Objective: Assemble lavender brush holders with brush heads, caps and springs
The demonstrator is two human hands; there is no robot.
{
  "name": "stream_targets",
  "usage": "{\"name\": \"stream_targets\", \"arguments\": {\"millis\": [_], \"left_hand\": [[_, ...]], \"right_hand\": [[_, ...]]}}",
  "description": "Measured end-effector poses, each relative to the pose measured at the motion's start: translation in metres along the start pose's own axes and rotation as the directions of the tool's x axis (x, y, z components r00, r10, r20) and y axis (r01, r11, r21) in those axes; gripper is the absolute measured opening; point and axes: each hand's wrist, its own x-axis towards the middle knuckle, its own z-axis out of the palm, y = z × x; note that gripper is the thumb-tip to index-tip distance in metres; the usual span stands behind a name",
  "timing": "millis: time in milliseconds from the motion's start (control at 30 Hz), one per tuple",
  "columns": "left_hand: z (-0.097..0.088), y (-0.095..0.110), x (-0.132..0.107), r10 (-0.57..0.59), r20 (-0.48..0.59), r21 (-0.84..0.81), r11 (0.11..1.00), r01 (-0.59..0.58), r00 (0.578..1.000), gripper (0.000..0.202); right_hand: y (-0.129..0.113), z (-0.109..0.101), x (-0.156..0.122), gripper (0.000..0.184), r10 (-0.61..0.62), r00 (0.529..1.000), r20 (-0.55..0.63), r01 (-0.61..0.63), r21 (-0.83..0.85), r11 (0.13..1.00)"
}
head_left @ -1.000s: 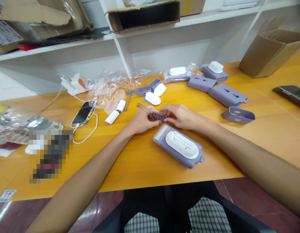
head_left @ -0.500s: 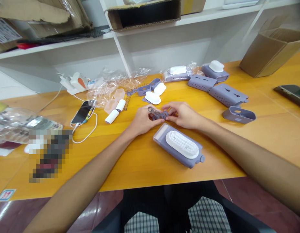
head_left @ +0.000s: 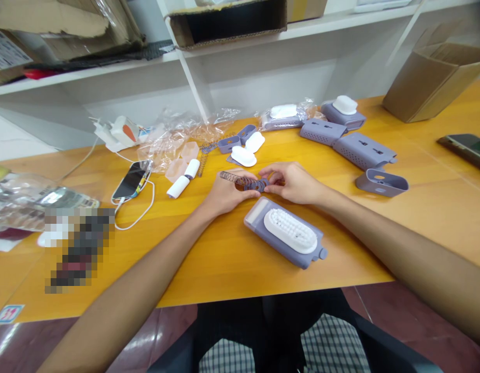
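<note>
My left hand (head_left: 228, 196) is closed around a small grey-purple plastic part (head_left: 258, 185) with a metal coil spring (head_left: 233, 177) reaching out from it over the fingers to the left. From the other side, the fingertips of my right hand (head_left: 294, 182) pinch the end of the same part. The fingers hide much of it. Just below the hands lies a purple dispenser-like body (head_left: 259, 225) carrying a white oval bristle head (head_left: 290, 231).
Beyond the hands lie white oval pieces (head_left: 243, 156), small purple cups (head_left: 229, 144) and clear plastic bags (head_left: 166, 140). Purple perforated casings (head_left: 364, 151) and an open purple shell (head_left: 382, 183) are to the right. A plugged-in phone (head_left: 131, 180) rests left; a cardboard box (head_left: 430, 77) stands at the back right.
The spring has swung down and now stretches further left, nearly level; before, it was tilted more steeply upward. Both hands stay in almost the same place.
</note>
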Motion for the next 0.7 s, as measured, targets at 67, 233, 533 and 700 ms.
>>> {"name": "stream_targets", "arguments": {"millis": [67,233,533,700], "left_hand": [[0.0002,-0.0008,0.0000,-0.007,-0.001,-0.009,1.000,0.007,1.000,0.027],[0.0013,-0.0029,0.0004,-0.005,-0.007,0.001,1.000,0.006,1.000,0.027],[-0.0003,-0.0003,0.0003,0.008,0.039,0.041,0.999,-0.010,0.999,0.026],[-0.0010,0.0000,-0.0007,0.049,0.052,0.024,0.998,-0.050,0.997,0.023]], "right_hand": [[0.0013,-0.0007,0.0002,0.029,0.013,1.000,0.004,-0.013,0.008,1.000],[0.0012,-0.0025,0.0004,0.028,0.024,1.000,0.014,-0.024,0.006,1.000],[-0.0012,-0.0037,-0.0003,0.026,-0.011,1.000,0.017,0.012,-0.026,1.000],[-0.0014,-0.0046,-0.0009,0.025,-0.025,1.000,0.012,0.026,-0.046,0.999]]}}
